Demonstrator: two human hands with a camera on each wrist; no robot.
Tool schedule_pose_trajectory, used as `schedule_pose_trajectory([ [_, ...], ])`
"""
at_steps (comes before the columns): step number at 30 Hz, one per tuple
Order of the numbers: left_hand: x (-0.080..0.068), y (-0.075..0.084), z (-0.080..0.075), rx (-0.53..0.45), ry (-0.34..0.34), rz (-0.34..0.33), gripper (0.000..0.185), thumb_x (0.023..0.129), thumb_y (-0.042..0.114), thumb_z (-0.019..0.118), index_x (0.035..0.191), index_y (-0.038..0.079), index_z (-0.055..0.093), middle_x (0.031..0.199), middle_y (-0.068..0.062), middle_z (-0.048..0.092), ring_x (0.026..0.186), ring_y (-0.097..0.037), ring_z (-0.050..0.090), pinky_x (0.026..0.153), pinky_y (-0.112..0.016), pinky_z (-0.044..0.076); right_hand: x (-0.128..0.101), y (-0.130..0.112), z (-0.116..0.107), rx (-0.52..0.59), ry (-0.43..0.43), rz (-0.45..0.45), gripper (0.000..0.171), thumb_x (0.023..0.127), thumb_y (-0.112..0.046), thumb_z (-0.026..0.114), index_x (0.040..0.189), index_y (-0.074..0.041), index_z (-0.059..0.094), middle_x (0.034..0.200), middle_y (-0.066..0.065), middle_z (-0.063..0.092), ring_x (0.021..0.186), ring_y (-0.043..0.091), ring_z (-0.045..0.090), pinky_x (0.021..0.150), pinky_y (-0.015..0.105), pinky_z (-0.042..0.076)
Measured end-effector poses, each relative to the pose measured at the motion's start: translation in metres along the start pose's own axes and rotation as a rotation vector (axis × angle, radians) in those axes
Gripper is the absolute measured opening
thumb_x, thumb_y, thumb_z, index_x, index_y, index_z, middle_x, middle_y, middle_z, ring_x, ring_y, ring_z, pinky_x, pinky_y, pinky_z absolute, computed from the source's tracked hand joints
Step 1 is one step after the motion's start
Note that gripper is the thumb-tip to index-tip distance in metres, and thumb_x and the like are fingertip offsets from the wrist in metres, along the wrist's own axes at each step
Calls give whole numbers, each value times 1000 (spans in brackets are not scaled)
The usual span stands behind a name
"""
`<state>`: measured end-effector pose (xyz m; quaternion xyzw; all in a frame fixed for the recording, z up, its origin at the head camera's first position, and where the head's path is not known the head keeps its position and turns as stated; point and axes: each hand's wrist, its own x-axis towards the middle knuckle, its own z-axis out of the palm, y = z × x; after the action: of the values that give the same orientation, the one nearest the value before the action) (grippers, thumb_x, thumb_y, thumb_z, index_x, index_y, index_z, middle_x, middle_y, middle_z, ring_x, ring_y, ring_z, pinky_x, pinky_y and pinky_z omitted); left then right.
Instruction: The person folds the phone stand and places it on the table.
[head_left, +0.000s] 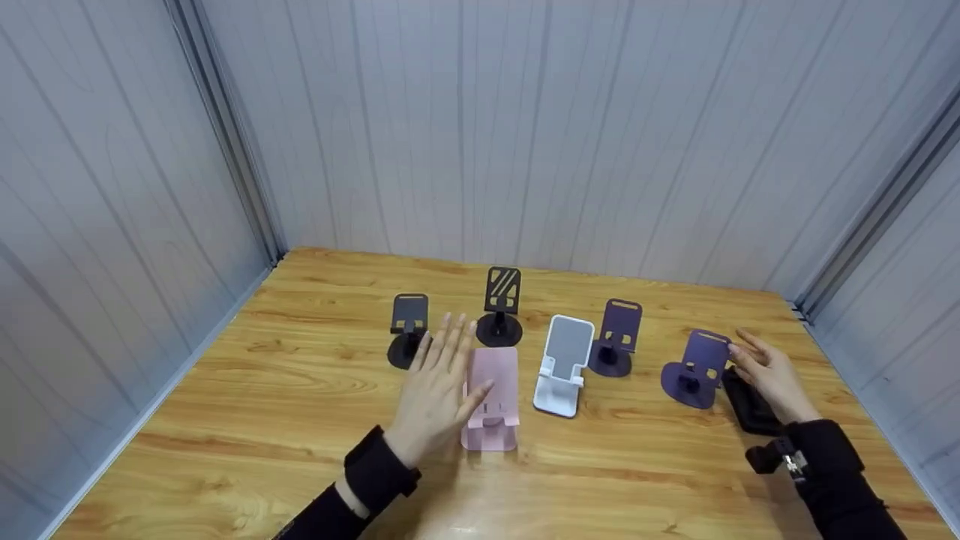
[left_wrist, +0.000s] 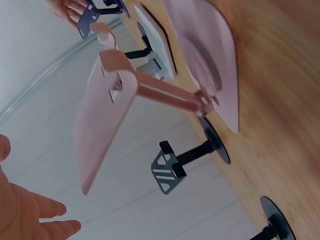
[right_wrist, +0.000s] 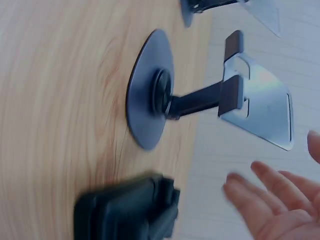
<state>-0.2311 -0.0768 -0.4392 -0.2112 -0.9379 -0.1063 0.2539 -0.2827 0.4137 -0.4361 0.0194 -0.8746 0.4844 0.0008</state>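
Note:
My left hand (head_left: 433,401) is held with straight fingers beside a pink phone stand (head_left: 496,375). The left wrist view shows the fingers (left_wrist: 52,207) apart from the stand's tilted plate (left_wrist: 102,130). At the right, my right hand (head_left: 776,382) is beside the upper corner of a purple phone stand (head_left: 705,356) with a round base. In the right wrist view its fingers (right_wrist: 272,187) are spread, and a gap separates them from the stand's plate (right_wrist: 265,102). A folded black object (head_left: 750,409) lies partly below that hand. Neither hand holds anything.
A white phone stand (head_left: 570,349) and a second purple stand (head_left: 621,324) stand between the hands. Farther back are a black stand with slanted slots (head_left: 501,330) and a dark grey stand (head_left: 410,307), its base partly behind my left fingers. Pale panel walls (head_left: 495,135) enclose the wooden table (head_left: 285,390).

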Motion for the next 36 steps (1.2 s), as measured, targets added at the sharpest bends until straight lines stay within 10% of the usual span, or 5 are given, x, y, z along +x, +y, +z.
schedule_pose_trajectory([
  [6,-3,13,4,4,28,59,79,98,55,42,154,2,27,164,-14,20,152,-32,19,122,-31,-18,5,8,2,357,18,83,74,100,-25,58,152,10,19,94,-24,65,88,-7,65,83,15,56],
  [12,-3,27,9,44,68,160,77,97,54,47,153,2,33,162,-14,27,149,-33,27,124,-32,-13,11,14,5,478,45,130,19,95,-14,65,113,-19,61,87,-16,67,82,0,67,78,18,59],
  [16,-1,41,14,117,17,218,76,98,58,43,152,5,35,161,-12,28,148,-29,29,125,-37,14,14,13,6,494,49,124,19,95,-10,65,91,-29,67,85,-14,68,79,2,67,75,19,59],
  [30,13,89,32,-11,-153,296,70,103,54,35,156,9,28,163,-9,28,152,-26,23,123,-40,26,4,-17,18,471,46,25,16,95,-6,63,92,-21,68,82,-11,68,76,4,66,71,20,60],
  [36,21,105,32,-285,-283,242,69,105,52,26,158,8,20,164,-13,21,153,-29,16,124,-44,22,-8,-41,32,490,34,-24,12,95,-5,63,96,-17,67,84,-8,68,77,6,67,72,22,61],
])
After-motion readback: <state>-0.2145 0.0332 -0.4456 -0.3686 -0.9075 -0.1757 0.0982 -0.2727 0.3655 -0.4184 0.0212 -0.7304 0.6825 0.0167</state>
